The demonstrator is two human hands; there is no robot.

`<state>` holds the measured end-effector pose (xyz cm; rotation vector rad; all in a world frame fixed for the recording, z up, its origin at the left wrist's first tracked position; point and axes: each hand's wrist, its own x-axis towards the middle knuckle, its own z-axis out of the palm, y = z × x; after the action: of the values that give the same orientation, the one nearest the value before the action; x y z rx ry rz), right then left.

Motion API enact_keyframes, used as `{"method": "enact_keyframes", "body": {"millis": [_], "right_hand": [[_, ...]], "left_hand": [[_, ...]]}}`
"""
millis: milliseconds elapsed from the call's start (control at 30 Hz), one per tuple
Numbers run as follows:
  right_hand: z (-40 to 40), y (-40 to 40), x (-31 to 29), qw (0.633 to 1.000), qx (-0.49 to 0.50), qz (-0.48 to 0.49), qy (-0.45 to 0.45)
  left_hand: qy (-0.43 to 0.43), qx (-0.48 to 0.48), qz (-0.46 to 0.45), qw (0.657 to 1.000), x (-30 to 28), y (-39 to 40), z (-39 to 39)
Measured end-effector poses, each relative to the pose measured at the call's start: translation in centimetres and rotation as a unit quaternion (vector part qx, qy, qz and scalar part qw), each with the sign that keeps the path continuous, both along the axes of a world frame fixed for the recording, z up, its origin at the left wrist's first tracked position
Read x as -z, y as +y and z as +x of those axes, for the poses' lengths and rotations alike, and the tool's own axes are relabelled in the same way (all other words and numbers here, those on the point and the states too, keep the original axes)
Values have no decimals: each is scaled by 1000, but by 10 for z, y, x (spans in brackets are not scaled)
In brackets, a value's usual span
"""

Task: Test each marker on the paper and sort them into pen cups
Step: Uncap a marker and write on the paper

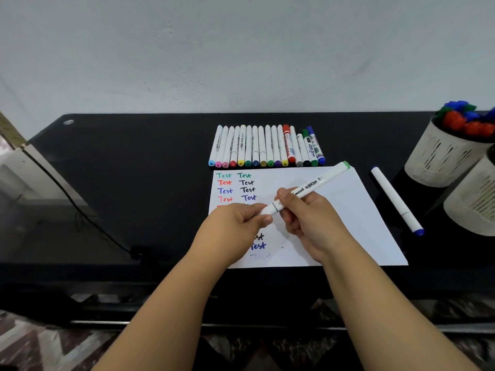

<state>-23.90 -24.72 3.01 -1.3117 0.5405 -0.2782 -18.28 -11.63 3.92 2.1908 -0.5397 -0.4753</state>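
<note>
Head view: over a sheet of paper [356,210] covered in "Test" scrawls, a person's right hand [308,218] grips a white, green-capped marker [310,186] by its barrel while the left hand [235,223] pinches its near cap. A row of markers [265,147] lies beyond; two pen cups [444,159] stand far right.

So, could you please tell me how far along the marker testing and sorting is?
Partly done. The paper already carries two columns of "Test" marks, and the far pen cup holds several markers. In hand: both hands grip a green-capped marker over the paper, the left hand on its near cap, the right hand on its barrel. Left: the row of markers beyond the paper, and a blue-capped marker beside it.
</note>
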Motion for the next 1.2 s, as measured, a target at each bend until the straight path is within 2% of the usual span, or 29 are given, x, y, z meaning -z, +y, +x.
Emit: {"method": "enact_keyframes", "body": {"millis": [167,333,400,500,567,700,767,833,867,933,1000,1100,1200], "right_hand": [[0,5,0,999,34,2,12],[1,10,-1,995,93,15,30],[0,11,0,994,99,28,27],[-2,12,2,998,68,14,2],[-3,14,3,999,52,10,-12],[-4,18,5,998,53,17,-22],[-2,23,6,997,69,16,3],[0,18,4,993,115,25,32],[-1,10,2,986,156,43,39],[-5,-10,-5,972,220,79,34],[-9,-16,-9,976,201,75,33],[-8,0,-3,987,143,66,42],[-9,6,-3,989,130,66,23]], "left_hand": [[-20,7,26,999,-5,0,-1],[-178,76,149,970,-7,-3,-6],[-148,83,144,975,-9,-2,-6],[-29,40,52,997,-12,4,-5],[6,22,21,1000,-15,8,-7],[-6,18,27,999,-18,12,-11],[-41,38,83,995,-17,10,-11],[-110,53,144,982,-16,13,-12],[-133,43,147,979,-16,17,-11],[-125,-8,104,987,-17,31,-7],[-105,-37,76,991,-16,38,-3],[-96,-8,104,990,-9,31,0],[-93,-10,101,990,-5,27,0]]}}
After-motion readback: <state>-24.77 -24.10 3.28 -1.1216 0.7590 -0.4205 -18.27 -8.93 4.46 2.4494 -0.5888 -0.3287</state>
